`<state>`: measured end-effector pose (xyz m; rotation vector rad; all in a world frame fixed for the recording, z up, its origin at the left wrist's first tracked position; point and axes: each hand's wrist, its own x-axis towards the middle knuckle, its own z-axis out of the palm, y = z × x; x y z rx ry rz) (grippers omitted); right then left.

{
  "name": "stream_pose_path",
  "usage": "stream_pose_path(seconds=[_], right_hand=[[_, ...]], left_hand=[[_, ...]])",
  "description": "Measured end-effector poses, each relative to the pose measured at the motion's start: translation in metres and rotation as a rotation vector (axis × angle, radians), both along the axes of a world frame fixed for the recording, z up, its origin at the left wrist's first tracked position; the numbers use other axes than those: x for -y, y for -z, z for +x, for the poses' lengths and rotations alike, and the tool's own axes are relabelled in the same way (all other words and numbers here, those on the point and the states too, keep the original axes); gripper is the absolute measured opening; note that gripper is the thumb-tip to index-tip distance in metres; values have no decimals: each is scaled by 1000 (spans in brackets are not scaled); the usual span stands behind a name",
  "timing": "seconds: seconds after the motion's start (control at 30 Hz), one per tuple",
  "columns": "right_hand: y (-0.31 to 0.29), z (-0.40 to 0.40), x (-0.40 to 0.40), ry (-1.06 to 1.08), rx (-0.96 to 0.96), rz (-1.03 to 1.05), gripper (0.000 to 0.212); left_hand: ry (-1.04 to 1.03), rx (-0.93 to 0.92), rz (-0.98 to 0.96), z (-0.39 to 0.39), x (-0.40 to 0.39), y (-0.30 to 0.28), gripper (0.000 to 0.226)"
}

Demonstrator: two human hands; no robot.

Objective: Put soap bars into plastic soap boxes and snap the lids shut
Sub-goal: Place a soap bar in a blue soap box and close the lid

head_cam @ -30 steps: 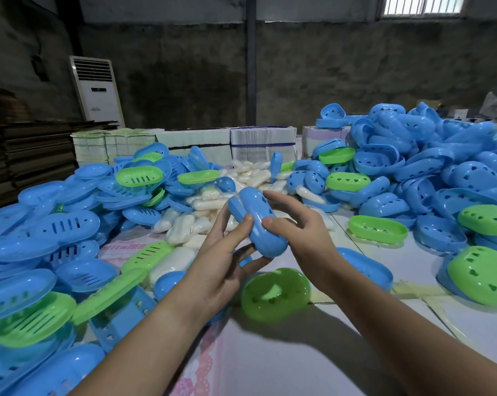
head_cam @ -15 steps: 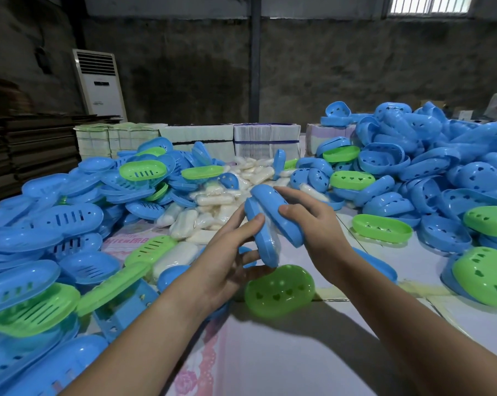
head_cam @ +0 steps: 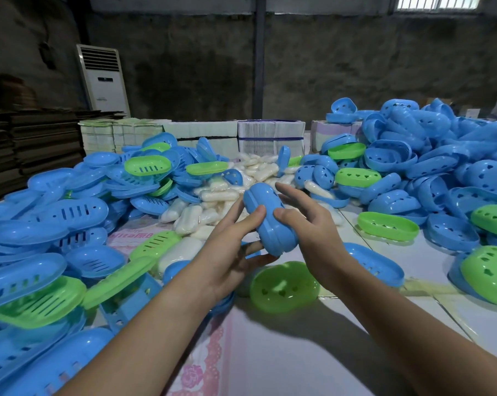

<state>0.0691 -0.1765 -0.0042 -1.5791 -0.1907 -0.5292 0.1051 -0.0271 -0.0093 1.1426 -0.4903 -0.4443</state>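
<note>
I see the blue soap box (head_cam: 270, 218) raised above the counter (head_cam: 313, 352), held between both hands at the middle of my view. It is a long rounded shell, its two halves meeting along a seam that runs its length; the halves look closed together, and I cannot tell whether a bar is inside. It tilts, the far end higher and leaning left, the near end lower and toward the right.

My left hand (head_cam: 227, 252) grips it from the left: the thumb (head_cam: 255, 214) presses on the upper side and the fingers (head_cam: 258, 254) curl under the lower end. My right hand (head_cam: 313, 227) holds the other side, thumb against the shell near the seam, the index finger stretched out along the far edge, the rest curved behind it. Both forearms reach in from the bottom of the frame.

Just below the box, a green lid (head_cam: 284, 282) with heart-shaped holes lies on the counter, apart from the hands. Beyond the box sits a pile of white soap bars (head_cam: 190, 218). Heaps of blue and green trays (head_cam: 70, 212) spread to the left, and a bigger mound of blue shells (head_cam: 427, 155) rises on the right. Stacks of flat paper cartons (head_cam: 270, 132) line the far edge, and a white standing air conditioner (head_cam: 104, 78) is against the wall.
</note>
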Motion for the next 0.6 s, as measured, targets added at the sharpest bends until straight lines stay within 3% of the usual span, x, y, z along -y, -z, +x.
stream_pose_path(seconds=[0.37, 0.6], right_hand=[[8, 2, -1, -62, 13, 100, 50], [10, 2, 0, -67, 16, 88, 48]], left_hand=[[-83, -5, -76, -1, 0, -1, 67], [-102, 7, -47, -2, -1, 1, 56]])
